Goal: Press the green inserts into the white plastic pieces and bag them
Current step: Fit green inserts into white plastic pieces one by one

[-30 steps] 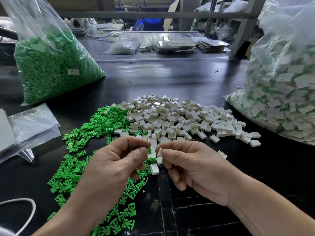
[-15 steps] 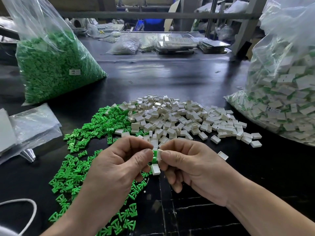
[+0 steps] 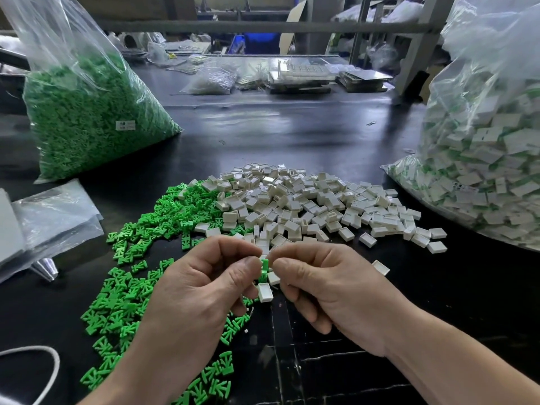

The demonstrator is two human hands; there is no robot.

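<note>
My left hand (image 3: pixel 201 285) pinches a green insert (image 3: pixel 264 266) between thumb and forefinger. My right hand (image 3: pixel 324 280) meets it from the right, its fingertips pinched on a white plastic piece that they mostly hide. The two hands touch above the black table (image 3: pixel 292 135). Loose green inserts (image 3: pixel 125 287) spread at the left and under my left hand. A heap of white plastic pieces (image 3: pixel 306 206) lies just beyond the hands. One open white piece (image 3: pixel 265 292) lies right below the fingertips.
A big clear bag of green inserts (image 3: pixel 87 112) stands at the back left. A large clear bag of assembled white pieces (image 3: pixel 485 159) fills the right side. Flat empty plastic bags (image 3: pixel 49 217) lie at the left edge. A white cord (image 3: pixel 43 355) loops at the bottom left.
The hands have stayed together at the same spot. The green insert now shows more plainly between the fingertips.
</note>
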